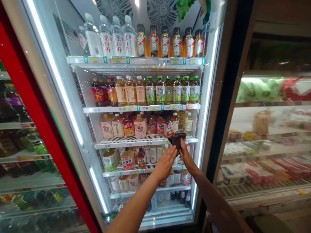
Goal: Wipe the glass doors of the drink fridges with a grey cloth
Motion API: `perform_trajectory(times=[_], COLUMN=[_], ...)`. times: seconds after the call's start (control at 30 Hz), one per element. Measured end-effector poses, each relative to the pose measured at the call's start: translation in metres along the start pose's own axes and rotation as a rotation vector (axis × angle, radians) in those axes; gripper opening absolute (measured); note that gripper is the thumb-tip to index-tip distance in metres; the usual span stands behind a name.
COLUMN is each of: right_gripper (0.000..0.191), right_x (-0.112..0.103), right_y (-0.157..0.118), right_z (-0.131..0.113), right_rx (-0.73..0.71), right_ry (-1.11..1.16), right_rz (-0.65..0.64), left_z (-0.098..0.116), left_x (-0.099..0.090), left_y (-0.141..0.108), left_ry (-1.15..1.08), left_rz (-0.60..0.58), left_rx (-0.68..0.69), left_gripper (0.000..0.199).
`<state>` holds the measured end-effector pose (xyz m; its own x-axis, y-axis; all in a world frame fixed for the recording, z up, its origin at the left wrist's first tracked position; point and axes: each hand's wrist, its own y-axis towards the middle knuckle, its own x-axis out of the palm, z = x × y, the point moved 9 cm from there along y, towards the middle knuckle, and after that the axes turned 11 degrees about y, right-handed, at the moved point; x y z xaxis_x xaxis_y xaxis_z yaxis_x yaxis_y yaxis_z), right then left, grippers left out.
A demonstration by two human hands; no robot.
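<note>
Dark cloth (177, 139), 1 pc, loc. in front of 3rd shelf edge (126, 145) of drinks cooler (167, 222), nr R end; L hand (166, 164), fingers near-straight, & R hand (186, 154) both touching it, closure of each grip can't tell; best kept flat, w/ even pressure

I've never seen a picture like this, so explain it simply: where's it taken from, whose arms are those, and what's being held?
There's no machine here, just a person's bare arms. The single picture comes from a camera worn on that person's head, looking forward and down. The right hand is on a dark cloth, with the left hand at its lower edge; how firmly either grips is hard to tell. Ahead stands a lit cabinet, its shelves lined with drink bottles. Blurred packaged goods sit farther right.
</note>
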<state>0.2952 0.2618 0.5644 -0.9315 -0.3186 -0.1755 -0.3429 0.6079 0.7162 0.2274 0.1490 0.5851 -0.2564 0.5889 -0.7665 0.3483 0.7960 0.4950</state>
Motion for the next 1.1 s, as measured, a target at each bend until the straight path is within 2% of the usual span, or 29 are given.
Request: perform_trajectory(times=[0.1,0.17,0.23,0.33,0.43,0.5,0.57,0.63,0.7,0.73,0.8,0.87,0.93,1.03,1.1], right_gripper=[0.066,0.066,0.059,0.054,0.067,0.078,0.081,0.079,0.078,0.078,0.078,0.079,0.080,0.081,0.081], right_x=[-0.018,-0.036,-0.057,-0.077,-0.072,-0.066,-0.062,-0.059,-0.058,-0.058,-0.056,-0.056,-0.056,-0.059,-0.060], right_y=[0.005,0.004,0.000,-0.007,-0.009,-0.008,-0.005,-0.002,-0.002,-0.002,-0.004,-0.005,-0.006,-0.008,-0.008], right_z=[0.005,0.010,0.016,0.016,0.016,0.019,0.024,0.028,0.031,0.032,0.030,0.027,0.024,0.023,0.024], right_rx=[0.109,0.151,0.129,-0.017,-0.149,-0.181,-0.185,-0.179,-0.167,-0.163,-0.161,-0.163,-0.163,-0.167,-0.174], right_ry=[0.251,0.288,0.163,-0.177,-0.447,-0.580,-0.672,-0.728,-0.770,-0.788,-0.816,-0.831,-0.834,-0.827,-0.818], right_rz=[-0.058,-0.044,0.025,0.087,0.024,-0.022,-0.049,-0.063,-0.068,-0.071,-0.077,-0.073,-0.063,-0.068,-0.087], left_z=[0.012,0.009,0.005,0.001,-0.002,0.000,0.002,0.000,-0.009,-0.017,-0.041,-0.057,-0.055,-0.035,-0.031], left_x=[0.007,0.010,0.012,0.017,0.031,0.041,0.047,0.046,0.036,0.028,0.010,0.002,0.007,0.024,0.028], left_y=[0.037,0.061,0.080,0.092,0.087,0.078,0.071,0.070,0.075,0.077,0.075,0.062,0.046,0.033,0.032], left_ry=[-0.003,0.042,0.100,0.186,0.247,0.268,0.284,0.298,0.310,0.315,0.322,0.325,0.325,0.325,0.326], left_rz=[0.053,0.097,0.139,0.167,0.158,0.157,0.165,0.166,0.180,0.201,0.273,0.316,0.302,0.208,0.142], left_rx=[-0.042,-0.136,-0.202,-0.233,-0.216,-0.144,-0.061,0.020,0.055,0.033,-0.131,-0.294,-0.316,-0.168,-0.079], left_gripper=[0.090,0.083,0.082,0.084,0.077,0.074,0.072,0.070,0.071,0.072,0.074,0.076,0.077,0.076,0.078])
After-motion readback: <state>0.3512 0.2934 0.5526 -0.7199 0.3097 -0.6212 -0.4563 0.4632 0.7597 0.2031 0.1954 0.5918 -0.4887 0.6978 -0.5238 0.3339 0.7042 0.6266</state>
